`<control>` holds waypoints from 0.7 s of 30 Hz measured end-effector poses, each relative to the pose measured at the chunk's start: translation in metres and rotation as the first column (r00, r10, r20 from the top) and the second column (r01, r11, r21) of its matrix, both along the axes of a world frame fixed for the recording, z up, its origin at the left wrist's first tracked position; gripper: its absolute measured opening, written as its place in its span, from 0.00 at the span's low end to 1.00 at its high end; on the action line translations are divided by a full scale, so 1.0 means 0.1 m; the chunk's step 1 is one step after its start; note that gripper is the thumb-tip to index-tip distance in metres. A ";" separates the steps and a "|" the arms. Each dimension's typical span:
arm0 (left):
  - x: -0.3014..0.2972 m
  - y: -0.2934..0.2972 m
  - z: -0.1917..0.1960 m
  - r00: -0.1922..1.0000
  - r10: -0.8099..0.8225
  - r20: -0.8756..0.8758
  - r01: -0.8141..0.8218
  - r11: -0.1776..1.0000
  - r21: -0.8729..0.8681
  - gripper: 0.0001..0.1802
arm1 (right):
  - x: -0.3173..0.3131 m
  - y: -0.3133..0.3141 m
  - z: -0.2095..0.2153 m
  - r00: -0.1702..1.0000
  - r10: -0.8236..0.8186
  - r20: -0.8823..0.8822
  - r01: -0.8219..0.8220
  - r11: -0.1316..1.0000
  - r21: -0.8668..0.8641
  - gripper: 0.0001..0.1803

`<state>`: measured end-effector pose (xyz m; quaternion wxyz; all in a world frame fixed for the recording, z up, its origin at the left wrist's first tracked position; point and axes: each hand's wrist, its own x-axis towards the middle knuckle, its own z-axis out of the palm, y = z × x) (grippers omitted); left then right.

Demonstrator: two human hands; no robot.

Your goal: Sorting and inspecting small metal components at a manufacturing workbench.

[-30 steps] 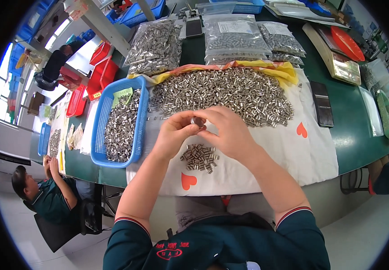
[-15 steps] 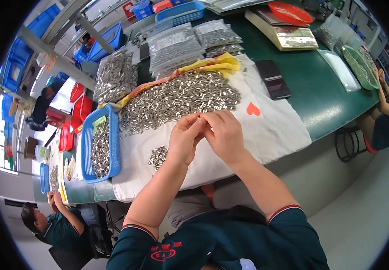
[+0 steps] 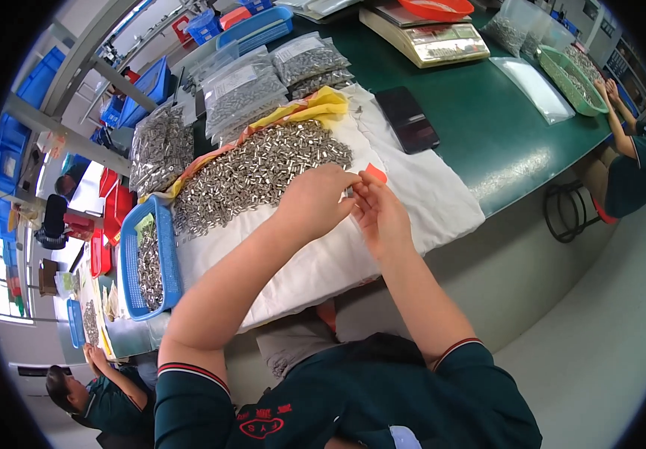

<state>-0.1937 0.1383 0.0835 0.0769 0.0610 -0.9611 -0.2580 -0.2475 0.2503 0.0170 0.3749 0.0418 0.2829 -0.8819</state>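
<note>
Over the white cloth [image 3: 431, 202], my left hand [image 3: 314, 198] and my right hand [image 3: 384, 217] meet at their fingertips. The left is closed in a pinch, palm down. Curled fingers and part of the palm show on the right hand. A small shiny bit appears between the fingertips, too small to name for certain. Just beyond the left hand spreads a big heap of short metal cylinders [image 3: 255, 165]. Left of my left forearm, a blue plastic basket [image 3: 172, 258] holds more such pieces. A red heart on the cloth is partly covered by my right hand.
Bags of metal parts [image 3: 244, 93] stand behind the heap, beside a yellow cloth [image 3: 328, 101]. A dark phone [image 3: 406, 120] lies at the cloth's edge. Farther back are a scale [image 3: 431, 45] with a red tray and a green basket [image 3: 571, 82]. Co-workers sit at both sides.
The view has shifted, so the table things sit farther left. My left hand has turned palm down, and the right has opened somewhat toward me. My left forearm now hides the small pile.
</note>
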 end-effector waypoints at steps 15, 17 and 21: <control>-0.19 -0.05 0.18 0.944 -0.327 0.045 0.318 0.863 -0.392 0.12 | -0.08 -0.05 -0.07 0.943 0.224 0.245 -0.166 0.957 -0.236 0.11; -0.15 -0.07 0.18 0.949 -0.310 0.049 0.306 0.876 -0.373 0.12 | -0.05 -0.06 -0.05 0.938 0.231 0.258 -0.169 0.956 -0.240 0.12; -0.12 -0.08 0.21 0.958 -0.286 0.028 0.281 0.911 -0.302 0.10 | -0.03 -0.06 -0.02 0.931 0.242 0.273 -0.186 0.958 -0.218 0.12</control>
